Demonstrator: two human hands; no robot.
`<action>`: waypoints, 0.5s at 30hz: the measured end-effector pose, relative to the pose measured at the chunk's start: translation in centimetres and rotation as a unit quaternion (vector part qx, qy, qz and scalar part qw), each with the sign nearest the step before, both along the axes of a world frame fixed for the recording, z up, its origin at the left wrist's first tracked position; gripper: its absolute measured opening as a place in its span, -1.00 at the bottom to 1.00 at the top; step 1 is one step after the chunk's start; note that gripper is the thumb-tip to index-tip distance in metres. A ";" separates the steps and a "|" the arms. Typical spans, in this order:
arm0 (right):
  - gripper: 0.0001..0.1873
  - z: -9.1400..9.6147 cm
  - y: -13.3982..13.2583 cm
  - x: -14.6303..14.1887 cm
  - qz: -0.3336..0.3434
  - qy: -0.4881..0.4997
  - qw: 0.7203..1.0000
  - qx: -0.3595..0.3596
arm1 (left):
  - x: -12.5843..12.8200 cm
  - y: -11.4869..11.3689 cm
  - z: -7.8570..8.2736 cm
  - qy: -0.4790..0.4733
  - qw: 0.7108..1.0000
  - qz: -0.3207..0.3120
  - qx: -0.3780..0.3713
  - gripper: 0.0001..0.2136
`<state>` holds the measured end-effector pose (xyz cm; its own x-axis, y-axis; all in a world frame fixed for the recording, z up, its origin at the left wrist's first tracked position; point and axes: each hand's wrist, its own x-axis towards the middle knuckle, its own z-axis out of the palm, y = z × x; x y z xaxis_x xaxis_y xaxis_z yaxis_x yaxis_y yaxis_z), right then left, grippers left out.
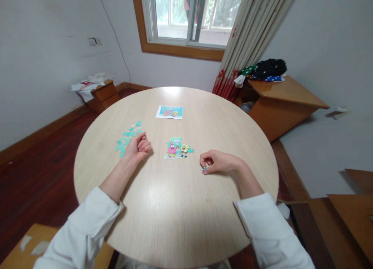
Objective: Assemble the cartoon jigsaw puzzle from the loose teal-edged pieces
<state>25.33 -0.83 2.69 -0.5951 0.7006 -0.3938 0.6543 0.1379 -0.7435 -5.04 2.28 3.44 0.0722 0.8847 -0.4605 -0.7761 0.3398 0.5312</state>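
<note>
A window [186,13], curtain [244,40], perhaps clothes [264,69] on cabinet [285,98].

Daylight comes through a wood-framed window [192,16] in the far white wall [43,67], a red-patterned curtain [247,40] hanging at its right, over a dark red wooden floor [35,172] bearing a pale round table [175,214] near, a small cabinet [105,94] far left and a larger cupboard [285,102] right.

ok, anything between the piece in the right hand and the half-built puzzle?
Nothing visible. The right hand pinches a small piece down at the table, and only bare tabletop lies between it and the half-built puzzle. The left hand rests curled on the puzzle's other side, beside the loose pieces, outside that gap.
</note>
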 end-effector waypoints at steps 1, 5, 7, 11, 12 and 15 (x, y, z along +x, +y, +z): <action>-0.76 0.0 0.0 0.0 -0.002 0.000 1.000 -0.002 | 0.0 0.0 0.0 0.001 1.000 0.000 0.001 -0.61; -0.77 0.0 -0.1 -0.1 -0.030 0.017 0.999 -0.017 | -0.1 0.1 -0.3 0.006 1.000 -0.006 0.005 -0.60; -0.76 -0.1 -0.1 -0.3 -0.060 0.037 0.997 -0.025 | -0.1 0.2 -0.4 0.007 1.000 -0.011 0.006 -0.59; -0.72 -0.5 0.0 -0.6 -0.123 0.086 0.988 -0.037 | -0.2 0.3 -0.6 0.002 1.000 -0.013 0.008 -0.60; -0.71 -0.7 0.1 -0.6 -0.134 0.097 0.986 -0.038 | -0.2 0.3 -0.6 0.000 1.000 -0.011 0.009 -0.60; -0.72 -1.1 0.3 -0.6 -0.145 0.124 0.981 -0.026 | -0.2 0.3 -0.7 -0.003 1.000 -0.008 0.009 -0.62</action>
